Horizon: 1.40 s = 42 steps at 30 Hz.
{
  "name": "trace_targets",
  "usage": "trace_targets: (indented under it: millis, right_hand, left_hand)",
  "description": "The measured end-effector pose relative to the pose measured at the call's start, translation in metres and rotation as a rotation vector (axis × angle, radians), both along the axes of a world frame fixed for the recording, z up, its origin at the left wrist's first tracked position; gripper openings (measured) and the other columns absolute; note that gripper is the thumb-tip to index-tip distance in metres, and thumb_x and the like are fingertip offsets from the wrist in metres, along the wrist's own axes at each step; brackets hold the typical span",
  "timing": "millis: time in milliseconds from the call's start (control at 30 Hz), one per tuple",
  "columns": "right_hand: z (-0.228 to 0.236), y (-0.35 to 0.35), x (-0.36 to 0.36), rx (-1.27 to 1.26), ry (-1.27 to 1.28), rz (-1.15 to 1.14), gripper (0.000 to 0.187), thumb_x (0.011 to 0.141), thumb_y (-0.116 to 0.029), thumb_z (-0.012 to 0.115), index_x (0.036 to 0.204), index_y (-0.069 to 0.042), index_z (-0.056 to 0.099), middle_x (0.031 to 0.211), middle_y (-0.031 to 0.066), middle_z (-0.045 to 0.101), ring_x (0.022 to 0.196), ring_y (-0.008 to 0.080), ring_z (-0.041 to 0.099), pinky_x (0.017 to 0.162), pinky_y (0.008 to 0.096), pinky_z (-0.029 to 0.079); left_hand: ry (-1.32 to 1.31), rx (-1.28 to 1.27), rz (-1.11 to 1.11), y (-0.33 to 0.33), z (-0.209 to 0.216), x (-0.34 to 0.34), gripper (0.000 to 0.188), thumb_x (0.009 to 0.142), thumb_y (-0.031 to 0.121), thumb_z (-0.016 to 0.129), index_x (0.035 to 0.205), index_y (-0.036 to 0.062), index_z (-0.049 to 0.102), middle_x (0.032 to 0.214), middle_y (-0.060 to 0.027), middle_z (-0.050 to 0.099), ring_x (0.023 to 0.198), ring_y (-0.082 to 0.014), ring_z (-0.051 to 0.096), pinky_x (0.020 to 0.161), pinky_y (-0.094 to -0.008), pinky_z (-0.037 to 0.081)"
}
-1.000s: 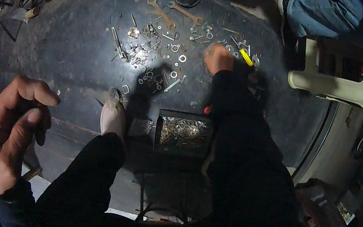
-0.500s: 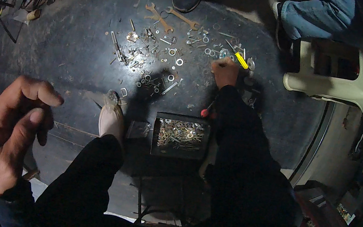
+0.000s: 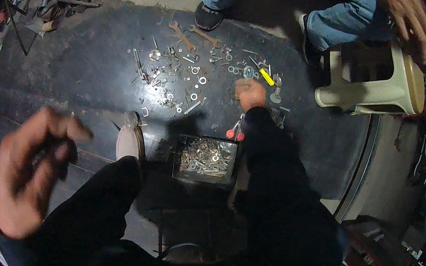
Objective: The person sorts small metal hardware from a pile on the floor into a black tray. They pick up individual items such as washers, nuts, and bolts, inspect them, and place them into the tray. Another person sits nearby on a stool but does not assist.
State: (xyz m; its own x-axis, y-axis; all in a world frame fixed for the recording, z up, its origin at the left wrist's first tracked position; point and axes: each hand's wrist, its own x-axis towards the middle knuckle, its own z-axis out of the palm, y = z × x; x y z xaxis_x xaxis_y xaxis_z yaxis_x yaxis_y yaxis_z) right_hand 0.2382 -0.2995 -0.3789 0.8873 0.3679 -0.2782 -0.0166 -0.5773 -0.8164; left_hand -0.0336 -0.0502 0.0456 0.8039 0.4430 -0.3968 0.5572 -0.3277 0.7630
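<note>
My right hand (image 3: 250,95) is low over the dark mat (image 3: 115,84), its fingers drawn together. Whatever they may hold is hidden. Just beyond it lie several metal washers (image 3: 232,70) and a screwdriver with a yellow handle (image 3: 266,77). Two red-tipped handles (image 3: 235,135) rest below the wrist, partly covered by my sleeve. Raised at the lower left, my left hand (image 3: 30,176) is blurred; its fingers are bent, with a gap between thumb and forefinger and nothing visible in it. A black box (image 3: 178,155) full of mixed screws, nuts and washers stands between my feet.
Loose bolts and washers (image 3: 203,81) are strewn across the mat's middle. Two rusty open-end wrenches (image 3: 204,36) lie farther back. Another person's jeans (image 3: 342,20), shoes and hand (image 3: 409,19) show at the top, beside a cream plastic stool (image 3: 361,95). Metal scraps crowd the far left.
The view has shifted. My right hand has drawn slightly back from the yellow-handled screwdriver, and both red-tipped handles now show. The other person's hand has appeared above the stool. My left hand stays raised.
</note>
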Motion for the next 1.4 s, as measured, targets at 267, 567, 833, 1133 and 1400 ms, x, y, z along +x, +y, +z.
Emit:
trace_targets:
  millis: [267,567,833,1133,1400]
  right_hand:
    - [0.000,0.018,-0.011,-0.283,-0.208,0.146,0.019,0.080,-0.025,0.072,0.086,-0.006,0.074,0.088,0.0175,0.071,0.087,0.0344,0.069,0.078,0.0418,0.054]
    - [-0.029,0.043,-0.003,-0.296,-0.273,0.108,0.017,0.076,-0.024,0.074,0.080,-0.007,0.074,0.083,0.0166,0.071,0.079,0.0368,0.068,0.073,0.0444,0.054]
    - [-0.054,0.056,0.006,-0.426,-0.306,0.202,0.017,0.079,-0.022,0.075,0.079,-0.005,0.073,0.085,0.0150,0.072,0.081,0.0324,0.069,0.074,0.0402,0.054]
    - [-0.037,0.055,0.000,-0.058,0.240,0.118,0.027,0.082,-0.019,0.068,0.096,0.004,0.067,0.101,0.0228,0.070,0.087,0.0394,0.069,0.081,0.0444,0.057]
    - [0.036,0.049,-0.011,0.521,0.874,0.002,0.021,0.091,-0.006,0.061,0.105,0.008,0.061,0.106,0.0238,0.067,0.095,0.0369,0.069,0.086,0.0473,0.058]
  left_hand:
    - [-0.059,0.174,-0.251,-0.047,0.013,-0.053,0.022,0.085,0.011,0.052,0.096,-0.0052,0.061,0.088,-0.0201,0.064,0.080,-0.0332,0.065,0.077,-0.0367,0.050]
    - [0.050,0.433,0.170,0.003,-0.001,-0.117,0.057,0.099,0.034,0.051,0.147,0.0064,0.039,0.131,-0.0191,0.055,0.111,-0.0280,0.060,0.092,-0.0373,0.049]
    - [0.174,0.358,0.172,0.023,0.007,-0.102,0.058,0.102,0.036,0.049,0.150,0.0067,0.035,0.144,-0.0196,0.047,0.130,-0.0316,0.051,0.106,-0.0440,0.044]
    - [0.152,0.413,0.134,0.025,0.007,-0.097,0.058,0.102,0.036,0.047,0.151,0.0091,0.034,0.147,-0.0191,0.044,0.132,-0.0335,0.049,0.109,-0.0497,0.041]
    - [0.048,0.356,0.066,0.016,0.011,-0.100,0.069,0.098,0.049,0.050,0.150,0.0073,0.035,0.141,-0.0190,0.049,0.130,-0.0321,0.051,0.110,-0.0482,0.040]
